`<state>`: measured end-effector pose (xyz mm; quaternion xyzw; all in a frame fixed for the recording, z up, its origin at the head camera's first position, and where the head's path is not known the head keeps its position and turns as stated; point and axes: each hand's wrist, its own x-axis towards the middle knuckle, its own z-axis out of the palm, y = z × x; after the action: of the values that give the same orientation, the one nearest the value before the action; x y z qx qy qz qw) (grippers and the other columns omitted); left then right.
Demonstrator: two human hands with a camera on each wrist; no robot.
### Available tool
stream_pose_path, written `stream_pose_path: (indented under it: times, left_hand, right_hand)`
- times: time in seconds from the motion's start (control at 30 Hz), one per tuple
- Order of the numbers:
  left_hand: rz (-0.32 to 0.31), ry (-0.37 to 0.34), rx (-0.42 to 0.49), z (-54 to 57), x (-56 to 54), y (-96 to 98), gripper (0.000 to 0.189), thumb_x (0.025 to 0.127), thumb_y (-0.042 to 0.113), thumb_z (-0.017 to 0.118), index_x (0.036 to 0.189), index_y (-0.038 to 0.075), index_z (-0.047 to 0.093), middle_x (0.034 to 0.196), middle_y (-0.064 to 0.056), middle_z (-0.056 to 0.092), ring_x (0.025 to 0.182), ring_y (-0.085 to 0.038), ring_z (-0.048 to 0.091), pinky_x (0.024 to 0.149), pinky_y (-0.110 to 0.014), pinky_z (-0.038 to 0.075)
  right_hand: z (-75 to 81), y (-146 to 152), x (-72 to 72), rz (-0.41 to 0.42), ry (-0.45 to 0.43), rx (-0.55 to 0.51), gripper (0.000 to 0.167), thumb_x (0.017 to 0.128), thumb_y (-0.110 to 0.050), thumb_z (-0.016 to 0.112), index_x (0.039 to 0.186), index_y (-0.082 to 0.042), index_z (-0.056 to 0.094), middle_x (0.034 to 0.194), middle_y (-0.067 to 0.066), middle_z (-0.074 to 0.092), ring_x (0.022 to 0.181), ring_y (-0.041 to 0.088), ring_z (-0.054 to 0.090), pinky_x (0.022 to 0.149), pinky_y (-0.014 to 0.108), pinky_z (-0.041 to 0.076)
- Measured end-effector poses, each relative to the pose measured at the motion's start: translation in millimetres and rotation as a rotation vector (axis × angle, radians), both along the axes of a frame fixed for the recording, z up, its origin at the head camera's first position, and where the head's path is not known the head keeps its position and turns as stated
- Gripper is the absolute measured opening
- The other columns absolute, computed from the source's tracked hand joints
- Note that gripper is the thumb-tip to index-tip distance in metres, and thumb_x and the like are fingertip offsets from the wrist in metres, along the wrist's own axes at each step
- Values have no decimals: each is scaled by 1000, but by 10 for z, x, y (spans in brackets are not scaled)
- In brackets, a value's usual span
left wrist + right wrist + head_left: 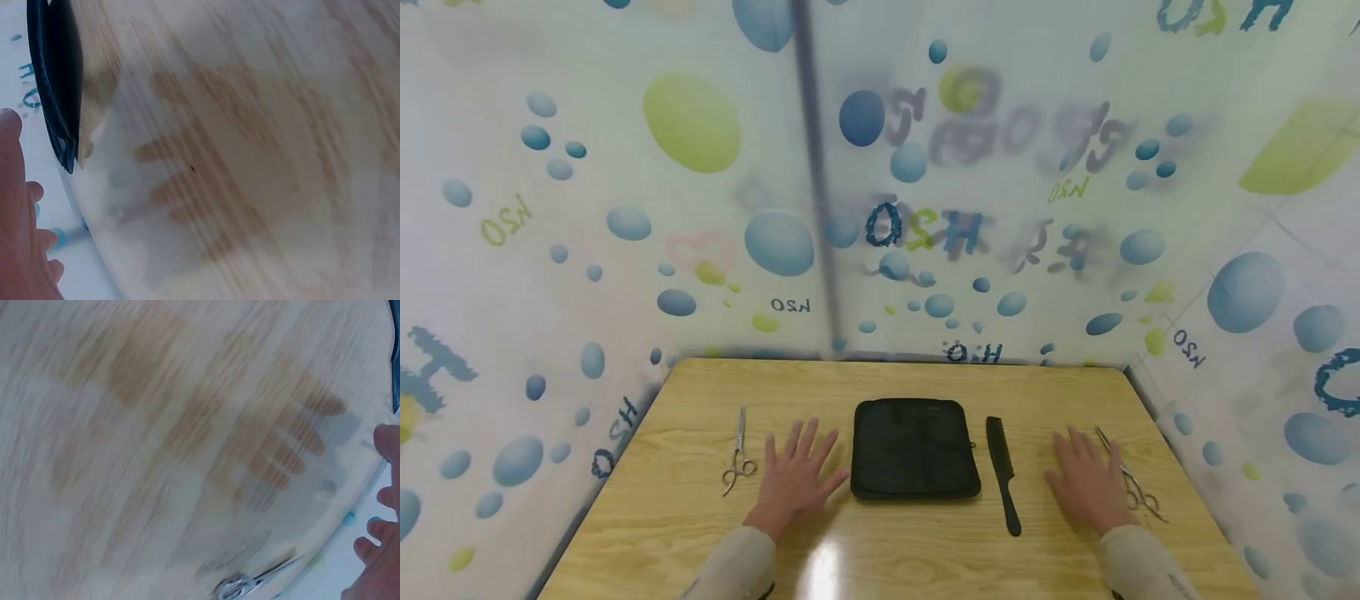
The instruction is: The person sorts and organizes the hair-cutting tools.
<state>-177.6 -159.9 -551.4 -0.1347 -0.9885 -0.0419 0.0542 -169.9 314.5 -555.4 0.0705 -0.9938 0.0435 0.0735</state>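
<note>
Two silver metal scissors (741, 429) lie outside. One square black case (915, 450) and one long black comb (997, 446) lie between the straight, empty left and right fingers (807, 439).

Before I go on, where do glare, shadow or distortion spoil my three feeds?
Head view: a bright glare patch washes out the near part of the table; left wrist view: finger-shaped dark patches on pale wood, the table edge bowed, likely lens distortion; right wrist view: similar patches and bowing, plus a faint shadow or reflection, unclear which, beside the scissors.
</note>
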Motion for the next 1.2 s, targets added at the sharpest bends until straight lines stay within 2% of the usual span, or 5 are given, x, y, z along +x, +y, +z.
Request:
stream_pose_path:
  times: [0.2, 0.47, 0.8, 0.93, 1.2]
  left_hand:
    - [-30, -7, 3, 31, -13, 77, 69, 94, 67, 38, 150, 27, 39, 160, -11, 30, 148, -35, 26, 113, -69, 19]
    - [-71, -40, 45, 74, -36, 206, 67, 96, 64, 39, 150, 25, 39, 159, -11, 32, 148, -33, 26, 114, -68, 18]
    - [-104, -62, 33, 122, -22, 331, 67, 96, 65, 35, 151, 27, 37, 158, -11, 34, 148, -32, 27, 116, -66, 18]
    - [-113, -82, 32, 120, -19, 367, 66, 97, 64, 35, 151, 25, 37, 158, -11, 34, 148, -32, 27, 116, -65, 17]
    - [-124, -74, 23, 77, 6, 358, 65, 97, 62, 36, 150, 25, 39, 158, -11, 34, 148, -32, 27, 116, -65, 18]
  right_hand:
    - [-24, 159, 14, -30, 36, 8, 52, 91, -27, 63, 131, 4, 51, 137, 30, 48, 125, 48, 45, 107, 68, 24]
    - [-14, 461, 24, -141, 9, 27, 41, 95, -18, 50, 123, 12, 53, 125, 34, 55, 113, 54, 50, 94, 69, 35]
    - [174, 585, 70, -291, -199, 23, 37, 97, -16, 43, 116, 13, 58, 111, 36, 58, 100, 54, 52, 85, 66, 40]
    - [172, 618, 65, -338, -296, 31, 33, 96, -13, 41, 99, 11, 64, 98, 34, 61, 94, 52, 53, 84, 65, 40]
    - [131, 637, 66, -363, -338, 47, 28, 93, -11, 45, 86, 8, 65, 86, 29, 63, 85, 47, 55, 82, 63, 41]
